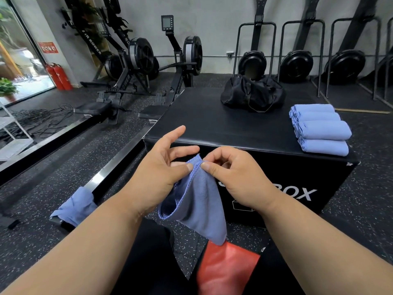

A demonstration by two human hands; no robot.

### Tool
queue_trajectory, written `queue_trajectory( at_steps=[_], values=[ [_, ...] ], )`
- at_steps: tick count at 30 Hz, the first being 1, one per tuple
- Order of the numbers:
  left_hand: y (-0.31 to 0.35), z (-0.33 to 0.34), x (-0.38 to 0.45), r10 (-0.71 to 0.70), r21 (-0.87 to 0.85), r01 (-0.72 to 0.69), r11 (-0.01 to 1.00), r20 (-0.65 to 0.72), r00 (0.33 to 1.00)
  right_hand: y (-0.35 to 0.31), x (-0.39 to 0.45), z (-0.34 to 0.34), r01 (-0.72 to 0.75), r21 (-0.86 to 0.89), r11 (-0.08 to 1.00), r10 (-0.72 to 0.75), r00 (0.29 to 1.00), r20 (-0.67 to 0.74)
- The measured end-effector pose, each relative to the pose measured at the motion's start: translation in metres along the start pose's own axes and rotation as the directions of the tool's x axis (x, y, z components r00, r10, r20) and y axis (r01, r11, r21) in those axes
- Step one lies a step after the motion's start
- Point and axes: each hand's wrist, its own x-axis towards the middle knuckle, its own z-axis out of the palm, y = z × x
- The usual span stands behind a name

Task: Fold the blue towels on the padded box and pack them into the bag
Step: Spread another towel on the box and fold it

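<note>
Lower centre of frame: blue towel (200, 201) hangs limp in the air. The left hand (158, 167) and right hand (230, 176) pinch its hemmed top edge, thumbs nearly meeting. Judged light, soft, floppy; best held at corners. Centre right: four folded towels (321, 128) lie on the padded box (202, 116). Beyond them, the black bag (252, 93).

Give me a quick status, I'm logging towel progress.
Left hand and right hand both pinch one blue towel in the air. Four folded towels on the box. Bag behind, nothing blocking.
</note>
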Motion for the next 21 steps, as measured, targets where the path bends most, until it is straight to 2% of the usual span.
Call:
queue_trajectory(
  at_steps=[5, 12, 15, 17, 19, 21],
  values=[
    [0.0, 0.001, -0.001, 0.01, 0.032, -0.01, 0.999, -0.004, 1.0, -0.001, -0.001, 0.001, 0.021, 0.058, 0.998, -0.023, 1.0, 0.02],
    [-0.002, -0.003, -0.006, 0.047, 0.123, -0.048, 0.991, 0.004, 0.999, -0.001, -0.001, 0.0, 0.008, 0.147, 0.989, 0.003, 0.998, -0.07],
    [-0.001, -0.008, -0.012, 0.093, 0.267, -0.094, 0.959, 0.014, 0.996, -0.005, 0.0, -0.004, 0.026, 0.161, 0.987, -0.006, 0.993, -0.121],
    [-0.005, -0.015, -0.015, 0.159, 0.445, -0.162, 0.881, 0.045, 0.986, -0.008, 0.0, -0.007, 0.037, 0.153, 0.988, -0.015, 0.989, -0.146],
    [-0.008, -0.022, -0.019, 0.144, 0.579, -0.173, 0.797, 0.096, 0.985, -0.009, 0.0, -0.01, 0.041, 0.169, 0.985, -0.014, 0.987, -0.158],
    [-0.01, -0.026, -0.023, 0.08, 0.627, -0.138, 0.767, 0.12, 0.99, -0.01, 0.0, -0.012, 0.038, 0.189, 0.981, -0.007, 0.987, -0.163]
  ],
)
